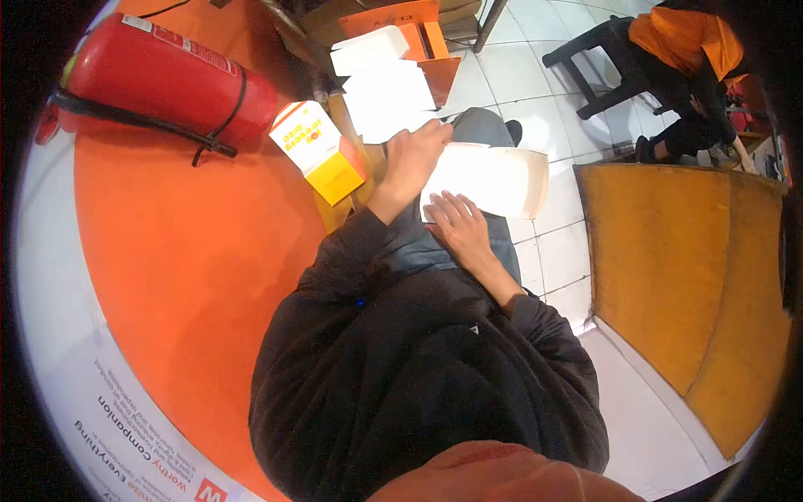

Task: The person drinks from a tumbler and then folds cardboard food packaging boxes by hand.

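An unfolded cardboard food carton (pixel 493 177), white inside with a tan-edged flap at its right end, lies across my lap. My left hand (pixel 411 159) is at its left edge, fingers curled and pressed together on that edge; the fingertips are partly hidden. Flat on the near edge of the carton rests my right hand (pixel 458 224), its fingers stretched out and slightly apart. To the left of my left hand stands a white and yellow printed box (pixel 318 152). Further off, white cardboard pieces (pixel 387 100) lie beyond my left hand.
A red fire extinguisher (pixel 167 79) lies at the upper left on an orange surface (pixel 192 226). An open orange box (pixel 427 42) is at the top. On the right are a yellow-brown panel (pixel 669 259), a black stool (pixel 590 71) and another person in orange and black (pixel 690 42).
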`<state>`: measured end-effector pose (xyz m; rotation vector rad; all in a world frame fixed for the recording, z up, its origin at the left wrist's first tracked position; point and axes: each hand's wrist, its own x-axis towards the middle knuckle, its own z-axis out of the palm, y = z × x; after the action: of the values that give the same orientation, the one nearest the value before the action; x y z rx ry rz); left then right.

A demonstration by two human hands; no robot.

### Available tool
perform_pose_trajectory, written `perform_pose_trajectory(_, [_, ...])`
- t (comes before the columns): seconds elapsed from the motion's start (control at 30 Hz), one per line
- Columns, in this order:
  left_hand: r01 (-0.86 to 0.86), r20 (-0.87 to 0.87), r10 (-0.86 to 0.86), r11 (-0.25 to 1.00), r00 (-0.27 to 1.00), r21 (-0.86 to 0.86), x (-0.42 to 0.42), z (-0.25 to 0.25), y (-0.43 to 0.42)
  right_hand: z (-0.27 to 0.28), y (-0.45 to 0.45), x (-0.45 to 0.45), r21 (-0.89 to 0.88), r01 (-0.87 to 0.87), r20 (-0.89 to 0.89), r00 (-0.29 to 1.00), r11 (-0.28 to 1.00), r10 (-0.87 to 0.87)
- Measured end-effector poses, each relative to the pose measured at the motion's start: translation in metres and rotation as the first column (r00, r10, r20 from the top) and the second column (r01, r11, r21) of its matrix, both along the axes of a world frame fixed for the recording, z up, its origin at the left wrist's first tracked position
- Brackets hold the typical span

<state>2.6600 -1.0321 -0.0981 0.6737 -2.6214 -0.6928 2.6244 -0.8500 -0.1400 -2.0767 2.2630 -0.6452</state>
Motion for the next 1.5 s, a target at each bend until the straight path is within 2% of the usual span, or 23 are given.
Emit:
perform_pose_trajectory(0.03, [-0.009,-0.017,0.010,0.996,1.000,0.088,0.000,-0.002,-0.001,-0.002,0.002,-0.001,0.001,-0.014,-0.003,1.000,1.000,0.014])
perform_pose_trajectory(0.1, [-0.011,-0.007,0.012,0.996,1.000,0.091,0.003,-0.007,-0.005,-0.004,0.002,-0.002,-0.003,-0.042,-0.006,0.999,0.999,0.042])
perform_pose_trajectory(0.23, [0.014,-0.001,-0.014,0.998,1.000,0.054,0.009,-0.006,-0.008,0.004,0.002,-0.004,-0.022,-0.005,0.182,0.983,1.000,0.009])
perform_pose_trajectory(0.33, [0.105,-0.081,-0.081,0.922,0.993,0.373,0.014,-0.015,-0.023,0.016,0.001,-0.010,-0.024,-0.004,0.293,0.956,1.000,0.011])
perform_pose_trajectory(0.4, [0.112,0.009,-0.117,0.970,0.993,0.215,0.015,-0.010,-0.024,0.020,0.001,-0.012,-0.043,-0.006,0.324,0.946,0.999,0.020])
perform_pose_trajectory(0.53, [0.197,0.117,-0.182,0.972,0.976,-0.129,0.010,-0.016,-0.016,0.005,0.001,-0.011,-0.096,-0.054,0.216,0.974,0.994,0.074])
perform_pose_trajectory(0.63, [0.137,0.287,-0.103,0.986,0.952,-0.099,0.009,-0.018,-0.012,0.018,0.001,-0.013,-0.134,-0.020,0.231,0.972,0.991,0.051])
perform_pose_trajectory(0.73, [-0.011,0.316,-0.072,0.967,0.946,0.254,0.012,0.004,-0.021,0.050,0.002,-0.019,-0.203,0.100,0.324,0.946,0.974,-0.030])
perform_pose_trajectory(0.8, [0.167,0.029,-0.172,0.978,0.985,0.124,0.016,0.023,-0.019,0.074,0.002,-0.028,-0.248,0.185,0.371,0.925,0.951,-0.083])
perform_pose_trajectory(0.83, [0.237,-0.112,-0.231,0.971,0.966,0.041,0.017,0.033,-0.020,0.085,0.002,-0.031,-0.238,0.284,0.465,0.873,0.929,-0.148])
perform_pose_trajectory(0.87, [0.402,-0.136,-0.396,0.915,0.908,0.018,0.019,0.045,-0.022,0.096,0.003,-0.034,-0.219,0.380,0.555,0.806,0.899,-0.206])
perform_pose_trajectory(0.9, [0.402,-0.153,-0.382,0.907,0.911,0.126,0.020,0.052,-0.016,0.106,0.003,-0.036,-0.190,0.471,0.637,0.727,0.861,-0.257])
perform_pose_trajectory(0.97, [0.397,-0.183,-0.354,0.855,0.917,0.335,0.023,0.065,0.005,0.128,0.002,-0.042,-0.170,0.512,0.717,0.650,0.842,-0.251])
perform_pose_trajectory(1.0, [0.383,-0.256,-0.303,0.845,0.918,0.373,0.022,0.069,0.010,0.133,0.002,-0.043,-0.158,0.532,0.754,0.609,0.832,-0.246])
perform_pose_trajectory(1.1, [0.342,-0.247,-0.239,0.721,0.939,0.602,0.020,0.070,0.017,0.129,0.008,-0.046,-0.165,0.564,0.775,0.582,0.809,-0.247])
perform_pose_trajectory(1.2, [0.367,-0.504,-0.056,0.754,0.862,0.544,0.009,0.077,0.039,0.141,0.011,-0.052,-0.162,0.520,0.737,0.629,0.839,-0.248])
perform_pose_trajectory(1.3, [0.319,-0.387,-0.222,0.925,0.895,0.208,0.017,0.086,0.054,0.140,0.015,-0.055,-0.091,0.585,0.698,0.615,0.806,-0.367])
perform_pose_trajectory(1.33, [0.353,-0.410,-0.244,0.911,0.879,0.213,0.018,0.082,0.062,0.139,0.015,-0.054,-0.124,0.610,0.709,0.606,0.782,-0.360])
perform_pose_trajectory(1.43, [0.211,-0.503,-0.113,0.967,0.857,0.142,0.013,0.085,0.069,0.138,0.014,-0.050,-0.212,0.644,0.755,0.586,0.735,-0.296])
perform_pose_trajectory(1.5, [0.159,-0.410,-0.149,0.987,0.900,-0.009,0.015,0.088,0.065,0.138,0.015,-0.048,-0.263,0.627,0.799,0.567,0.733,-0.199])
